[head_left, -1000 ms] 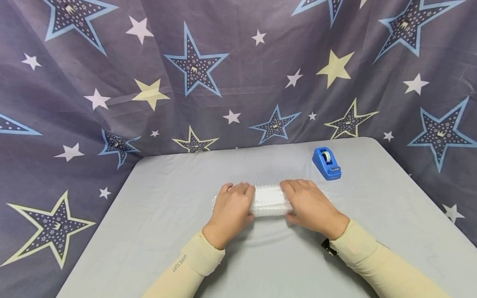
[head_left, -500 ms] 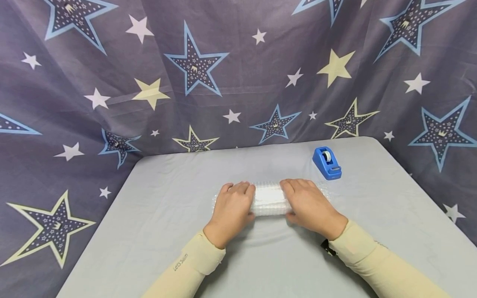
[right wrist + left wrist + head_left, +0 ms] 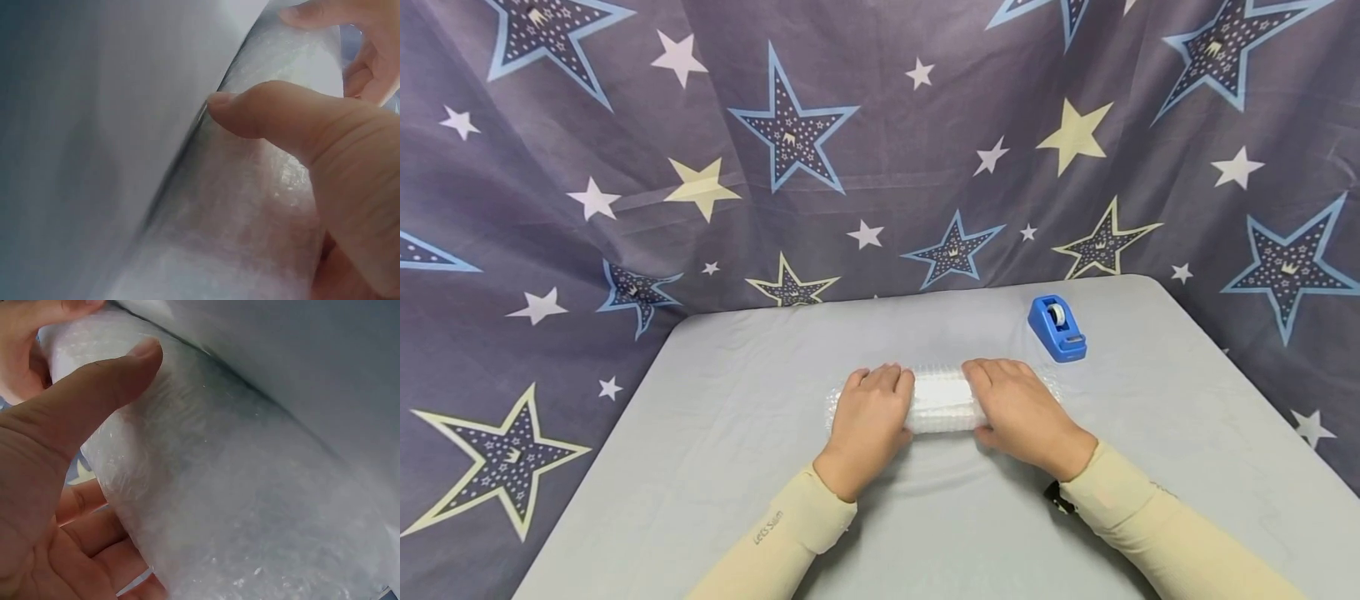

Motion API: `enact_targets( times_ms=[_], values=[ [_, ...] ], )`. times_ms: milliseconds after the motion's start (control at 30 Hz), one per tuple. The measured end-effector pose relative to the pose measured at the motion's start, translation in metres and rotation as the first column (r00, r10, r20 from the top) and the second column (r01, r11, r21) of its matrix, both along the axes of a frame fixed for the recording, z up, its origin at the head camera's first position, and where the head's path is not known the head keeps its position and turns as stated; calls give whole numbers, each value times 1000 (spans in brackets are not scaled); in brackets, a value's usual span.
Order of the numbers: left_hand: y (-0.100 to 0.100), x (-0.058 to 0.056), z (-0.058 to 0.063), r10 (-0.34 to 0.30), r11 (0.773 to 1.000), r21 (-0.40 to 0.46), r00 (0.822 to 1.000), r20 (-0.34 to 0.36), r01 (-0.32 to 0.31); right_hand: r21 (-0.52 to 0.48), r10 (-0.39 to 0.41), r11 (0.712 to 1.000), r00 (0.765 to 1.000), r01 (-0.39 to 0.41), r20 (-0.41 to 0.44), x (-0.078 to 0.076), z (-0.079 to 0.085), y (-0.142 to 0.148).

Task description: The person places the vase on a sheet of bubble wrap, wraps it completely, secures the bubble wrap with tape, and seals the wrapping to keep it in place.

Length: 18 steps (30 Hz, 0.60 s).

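Observation:
A roll of clear bubble wrap (image 3: 942, 400) lies crosswise on the table, with something white showing in its middle; what is inside I cannot tell. My left hand (image 3: 872, 425) grips its left part from above, thumb on the near side and fingers over the far side. Around the right part, my right hand (image 3: 1026, 417) holds it the same way. In the left wrist view the thumb (image 3: 119, 378) presses the bubble wrap (image 3: 206, 506). The right wrist view has the right thumb (image 3: 256, 112) against the near side of the bubble wrap (image 3: 231, 187), close to the tabletop.
A blue tape dispenser (image 3: 1057, 328) with a tape roll stands behind and right of the bubble wrap. The grey cloth-covered table (image 3: 745, 400) reaches to a dark star-patterned curtain (image 3: 887, 142) at the back and sides.
Both hands keep their hold on the bubble wrap roll. The roll and hands have barely shifted; the tape dispenser stays where it was.

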<state>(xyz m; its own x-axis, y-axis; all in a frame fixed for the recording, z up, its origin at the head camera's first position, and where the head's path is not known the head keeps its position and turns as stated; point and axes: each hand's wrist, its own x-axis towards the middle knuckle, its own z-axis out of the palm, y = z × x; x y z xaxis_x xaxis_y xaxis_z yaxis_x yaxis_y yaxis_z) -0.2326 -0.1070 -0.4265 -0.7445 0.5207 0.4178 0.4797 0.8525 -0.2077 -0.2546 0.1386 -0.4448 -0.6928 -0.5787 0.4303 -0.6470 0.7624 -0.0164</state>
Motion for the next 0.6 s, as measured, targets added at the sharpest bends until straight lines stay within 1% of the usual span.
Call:
enact_targets(
  times_ms=[433, 600],
  values=[
    [-3, -3, -3, -21, 999, 30, 999, -28, 21, 1, 3, 1000, 1000, -3, 5, 1, 1, 1],
    [-5, -4, -2, -27, 998, 49, 999, -35, 28, 10, 0, 1000, 1000, 0, -7, 3, 4, 2]
  ],
)
